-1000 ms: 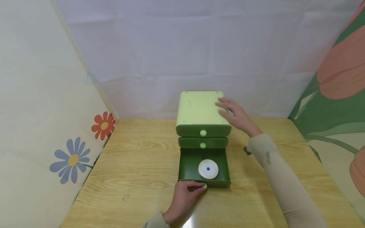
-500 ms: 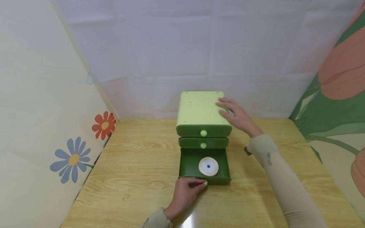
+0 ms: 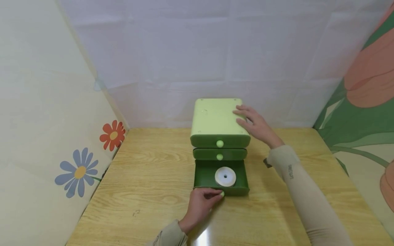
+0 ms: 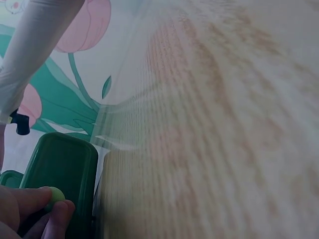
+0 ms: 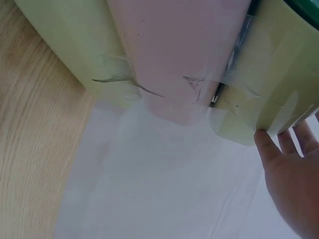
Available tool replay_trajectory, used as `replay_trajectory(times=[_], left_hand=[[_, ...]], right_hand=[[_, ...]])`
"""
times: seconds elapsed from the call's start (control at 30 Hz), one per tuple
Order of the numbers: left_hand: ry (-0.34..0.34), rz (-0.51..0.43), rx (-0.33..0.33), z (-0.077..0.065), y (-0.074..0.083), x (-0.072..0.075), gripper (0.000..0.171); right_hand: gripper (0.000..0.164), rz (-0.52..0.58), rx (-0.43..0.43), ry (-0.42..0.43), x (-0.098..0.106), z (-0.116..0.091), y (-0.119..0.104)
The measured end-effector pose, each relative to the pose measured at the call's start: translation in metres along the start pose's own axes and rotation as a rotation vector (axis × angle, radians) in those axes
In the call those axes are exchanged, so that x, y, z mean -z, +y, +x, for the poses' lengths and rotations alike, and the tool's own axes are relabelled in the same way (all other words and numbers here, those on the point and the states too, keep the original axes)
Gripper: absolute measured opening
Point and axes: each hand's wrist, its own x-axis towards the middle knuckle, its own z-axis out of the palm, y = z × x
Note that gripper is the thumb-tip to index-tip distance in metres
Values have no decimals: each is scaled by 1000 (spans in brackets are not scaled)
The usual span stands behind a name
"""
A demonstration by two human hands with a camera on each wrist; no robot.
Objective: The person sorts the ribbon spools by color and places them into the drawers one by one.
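A small drawer cabinet with a light green top and dark green drawer fronts stands on the table. Its bottom drawer is pulled out, and in it lies a flat white spool with a small centre hole and a cream rim. Thumb and fingers of my left hand pinch the round light green knob of that drawer, also seen in the left wrist view. My right hand rests on the cabinet's top right edge with its fingers spread and extended.
The middle drawer sticks out slightly below the top drawer. In the right wrist view, clear tape joins the cabinet's green and pink sections. A pale cloth wall stands close behind; wooden tabletop extends around.
My left hand has moved away from me, towards the cabinet, sliding the bottom drawer a little way in with the spool inside. The right hand stays on the cabinet's top.
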Motion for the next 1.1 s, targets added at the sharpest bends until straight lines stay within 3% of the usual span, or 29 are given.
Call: replay_trajectory(times=[1.1], left_hand=[[6, 51, 78, 33, -5, -1, 12]], right_hand=[[48, -13, 5, 5, 0, 0, -2]])
